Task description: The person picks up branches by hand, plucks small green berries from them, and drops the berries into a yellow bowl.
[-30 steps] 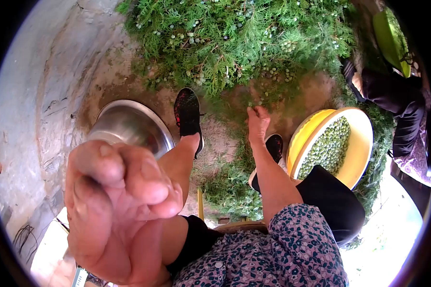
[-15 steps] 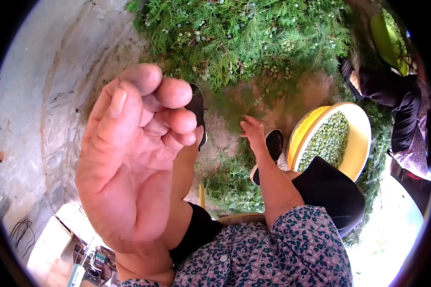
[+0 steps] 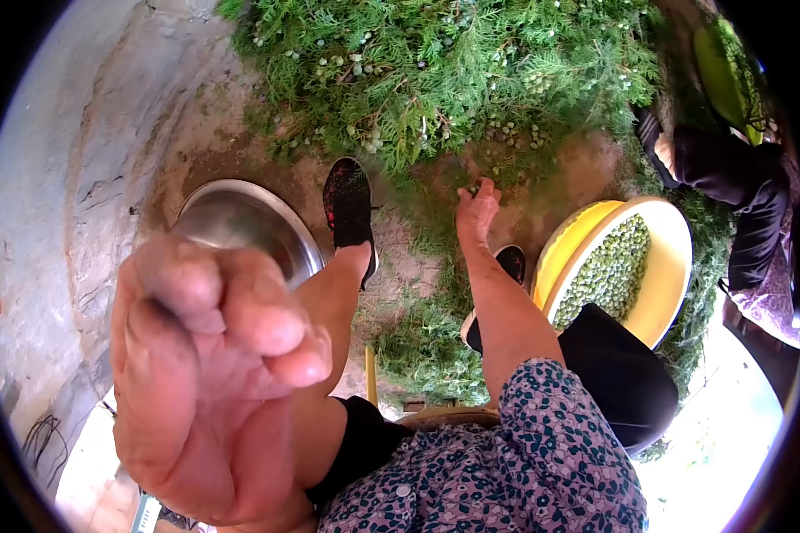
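Note:
My left hand (image 3: 227, 382) is raised close to the camera, palm showing, with loosely curled fingers and nothing visible in it. Down by the ground, my right hand (image 3: 478, 213) has its fingers bent round a small green cone (image 3: 473, 188), partly hidden by the fingers. Just beyond it lies a heap of cut green cypress branches (image 3: 453, 80) dotted with pale green cones. To the right of my right arm, a yellow basin (image 3: 671, 258) sits tilted and holds many small green cones (image 3: 606, 271).
A steel bowl (image 3: 240, 213) stands on the ground behind my left hand. My shoe (image 3: 348, 200) is beside it. Another person's dark-trousered leg (image 3: 729, 173) is at the right, near a green container (image 3: 718, 75). A rough wall (image 3: 44, 222) rises on the left.
My left hand has dropped lower and to the left, uncovering the steel bowl. My right hand has moved up towards the branches, and its fingers have closed.

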Demonstrator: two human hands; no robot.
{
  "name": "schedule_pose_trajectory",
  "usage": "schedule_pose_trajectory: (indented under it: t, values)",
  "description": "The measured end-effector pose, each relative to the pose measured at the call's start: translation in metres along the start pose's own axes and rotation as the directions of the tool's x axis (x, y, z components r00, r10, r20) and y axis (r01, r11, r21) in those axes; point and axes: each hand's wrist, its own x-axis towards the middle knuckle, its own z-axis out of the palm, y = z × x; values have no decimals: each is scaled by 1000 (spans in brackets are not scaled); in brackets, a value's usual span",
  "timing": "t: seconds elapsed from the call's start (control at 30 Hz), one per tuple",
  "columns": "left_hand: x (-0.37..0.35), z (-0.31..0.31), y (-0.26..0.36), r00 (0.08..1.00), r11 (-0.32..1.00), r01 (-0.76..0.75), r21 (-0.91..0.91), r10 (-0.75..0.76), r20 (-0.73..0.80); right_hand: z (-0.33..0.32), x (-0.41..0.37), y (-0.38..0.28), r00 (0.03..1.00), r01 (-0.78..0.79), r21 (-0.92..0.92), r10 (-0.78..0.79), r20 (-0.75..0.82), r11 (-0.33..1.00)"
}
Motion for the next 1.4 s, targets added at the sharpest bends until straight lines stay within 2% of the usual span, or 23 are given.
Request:
schedule_pose_trajectory:
  t: [0.17, 0.27, 0.3, 0.33, 0.37, 0.43, 0.57, 0.63, 0.67, 0.73, 0.8, 0.87, 0.93, 1.03, 1.13, 1.23, 1.37, 1.4]
  values:
    - [5, -11, 8, 978, 988, 79, 136, -103, 182, 9, 9, 16, 1000, 4, 14, -4, 1, 1000]
    - [5, -7, 8, 979, 983, 87, 162, -114, 168, 14, 19, 33, 997, 70, 85, -73, 34, 994]
    - [3, -5, 5, 980, 983, 88, 161, -114, 166, 15, 19, 34, 998, -4, 275, -12, 57, 962]
    - [1, -3, 1, 993, 994, 39, 102, -50, 107, 14, 20, 36, 995, -80, 451, 44, 91, 889]
    - [0, -2, -2, 999, 999, -15, 46, 13, 45, 15, 20, 39, 995, -80, 451, 42, 93, 889]
    - [1, -4, -1, 999, 998, -18, 54, 15, 44, 17, 18, 46, 991, -32, 579, 101, -88, 815]
    - [-1, -4, -1, 999, 997, -19, 74, 16, 38, 17, 18, 61, 992, -97, 547, 125, -14, 831]
    - [-1, -4, -1, 999, 998, -13, 67, 10, 42, 11, 17, 55, 985, 113, 214, -82, -150, 970]
    - [0, -4, -1, 999, 998, -9, 60, 6, 47, 9, 16, 51, 985, 115, 214, -83, -151, 970]
    - [0, -5, 0, 998, 998, -7, 62, 3, 55, 3, 12, 35, 988, 1, 258, 39, -149, 966]
    - [1, -7, 2, 998, 998, 0, 66, -4, 61, 8, 15, 38, 987, -12, 244, 51, -152, 970]
    - [3, -12, 8, 972, 978, 77, 193, -117, 204, 12, 17, 40, 986, -26, 229, 63, -156, 973]
    - [4, -10, 7, 973, 980, 78, 185, -115, 200, 1, 16, 21, 982, -52, 108, 71, -175, 993]
    - [3, -5, 7, 978, 982, 75, 175, -107, 177, -5, 19, 13, 994, -37, 116, 49, -102, 993]
    - [4, 0, 2, 986, 987, 58, 152, -80, 148, -3, 21, 11, 992, 20, 59, -13, -126, 998]
    - [3, 2, -1, 989, 991, 38, 129, -56, 137, -6, 20, -3, 989, -55, 79, 65, -130, 995]
    - [0, -6, -1, 994, 998, 22, 65, -29, 103, -4, 24, 2, 994, -72, 65, 77, -83, 995]
    - [0, -6, 0, 994, 998, 21, 64, -27, 103, -3, 25, 5, 994, -68, 108, 77, -80, 992]
